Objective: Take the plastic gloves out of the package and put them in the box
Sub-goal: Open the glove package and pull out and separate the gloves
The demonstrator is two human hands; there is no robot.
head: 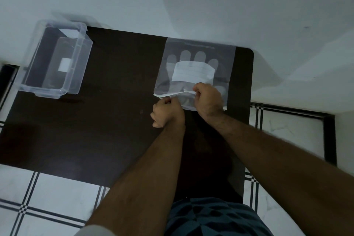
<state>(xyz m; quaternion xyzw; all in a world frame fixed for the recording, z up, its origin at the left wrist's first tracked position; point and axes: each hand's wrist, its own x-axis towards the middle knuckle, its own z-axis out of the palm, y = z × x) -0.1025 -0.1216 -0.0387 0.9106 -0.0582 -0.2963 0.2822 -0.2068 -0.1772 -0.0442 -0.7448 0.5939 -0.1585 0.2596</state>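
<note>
On the dark table: a flat, translucent plastic package (193, 74) of gloves lies at the far right part of the dark brown rectangular tabletop (118, 117), a white paper label and a printed hand outline showing through it.
Gloves: inside the package, not yet out (only the hand-shaped print and a pale layer can be made out).
Left hand (166, 111): curled, fingertips pinching the near-left stretch of the package's opening edge.
Right hand (207, 98): curled, thumb and fingers pinching the same edge just beside the left, the film raised and creased between them.
Step in hand: judged to be tearing or parting the mouth of the package.
Doing it well: pull the two pinches apart along the edge, low and steady, so the thin film opens cleanly and the package does not slide.
Box: a clear, rectangular plastic container (55, 59), open and seemingly empty, at the far left corner, well apart from the package.
Edges: the package's far side reaches the table's back edge near the wall; its right side sits near the rounded corner.
Open room: bare tabletop between package and box, a free path leftward.
</note>
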